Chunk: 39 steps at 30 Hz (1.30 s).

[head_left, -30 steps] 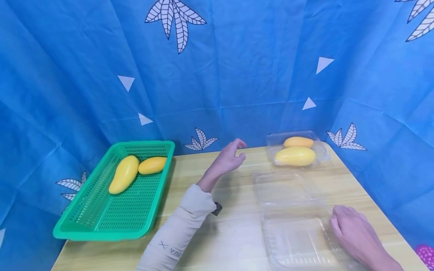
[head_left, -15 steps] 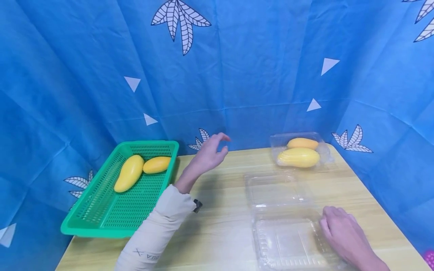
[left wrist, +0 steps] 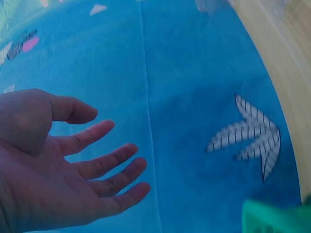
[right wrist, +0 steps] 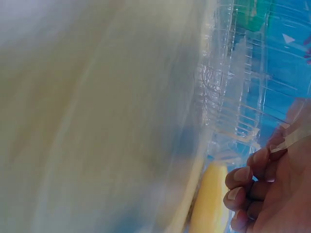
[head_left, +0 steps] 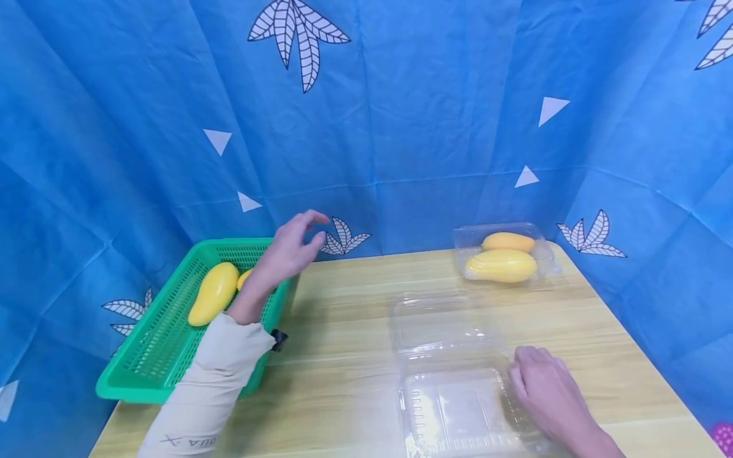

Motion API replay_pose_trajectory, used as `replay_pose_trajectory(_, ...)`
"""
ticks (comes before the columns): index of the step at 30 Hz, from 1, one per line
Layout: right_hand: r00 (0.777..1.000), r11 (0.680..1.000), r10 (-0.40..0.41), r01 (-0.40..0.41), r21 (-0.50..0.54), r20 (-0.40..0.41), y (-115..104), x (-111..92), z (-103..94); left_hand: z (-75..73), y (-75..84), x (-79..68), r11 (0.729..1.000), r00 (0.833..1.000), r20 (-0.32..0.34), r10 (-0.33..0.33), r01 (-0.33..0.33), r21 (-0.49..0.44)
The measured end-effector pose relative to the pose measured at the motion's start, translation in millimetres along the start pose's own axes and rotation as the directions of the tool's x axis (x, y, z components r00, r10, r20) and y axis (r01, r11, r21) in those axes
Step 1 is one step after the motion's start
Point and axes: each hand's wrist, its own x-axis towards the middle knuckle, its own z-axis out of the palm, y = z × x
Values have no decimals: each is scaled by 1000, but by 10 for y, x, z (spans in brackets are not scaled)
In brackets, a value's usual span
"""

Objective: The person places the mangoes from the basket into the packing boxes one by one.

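My right hand (head_left: 546,394) pinches the right rim of an open clear plastic clamshell box (head_left: 452,407); its lid (head_left: 438,324) lies folded back toward the wall. In the right wrist view, thumb and fingers of that hand (right wrist: 279,184) meet at the box's edge. My left hand (head_left: 289,248) hangs over the far right corner of a green basket (head_left: 109,385), holding nothing. Its fingers are spread and loosely bent in the left wrist view. Inside the basket lie a yellow mango (head_left: 214,294) and a more orange mango (head_left: 243,280), mostly hidden behind the left wrist.
Another clear box (head_left: 466,235) stands at the table's back right corner, with a yellow mango (head_left: 502,265) and an orange mango (head_left: 508,242) in it. A blue patterned cloth (head_left: 424,127) encloses the back and sides of the wooden table (head_left: 343,305).
My left hand has swept left from mid-table to above the basket, staying empty. My right hand has shifted left, and the open clamshell box has slid left with it.
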Motion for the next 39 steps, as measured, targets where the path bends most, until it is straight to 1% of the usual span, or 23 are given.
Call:
replay_pose_trajectory(6, 999, 1000, 15, -16, 16, 28, -125, 94, 68, -292, -266, -24, 999, 999, -11, -34, 34, -11)
replay_pose_trajectory(11, 998, 1000, 15, -16, 22, 57, -211, 201, 115, -539, -453, -77, 998, 998, -36, -54, 55, 30)
replay_pose_trajectory(14, 998, 1000, 9, -11, 20, 56, -236, 262, 132, -637, -590, -99, 996, 996, -56, -67, 70, 54)
replay_pose_trajectory(18, 999, 1000, 9, -10, 16, 38, -241, 339, 159, -696, -781, -118, 992, 993, -63, -102, 106, 63)
replay_pose_trajectory(21, 999, 1000, 15, -16, 25, 42, -263, 409, 196, -717, -952, -157, 987, 989, -49, -140, 144, 78)
replay_pose_trajectory(25, 999, 999, 11, -13, 38, 53, -316, 505, 267, -741, -1188, -225, 972, 982, -19, -188, 189, 140)
replay_pose_trajectory(27, 999, 999, 2, -3, 37, 39, -334, 549, 301, -755, -1287, -251, 965, 979, -4, -204, 202, 168)
replay_pose_trajectory(32, 1000, 999, -21, 22, 36, -10, -333, 670, 348, -797, -1498, -297, 948, 975, -2, -223, 218, 232)
replay_pose_trajectory(35, 1000, 999, -26, 27, 28, -14, -324, 735, 371, -819, -1603, -325, 932, 967, 31, -251, 233, 279)
replay_pose_trajectory(39, 1000, 1000, -5, 5, 18, 15, -317, 803, 409, -802, -1732, -349, 927, 960, 97, -264, 224, 302)
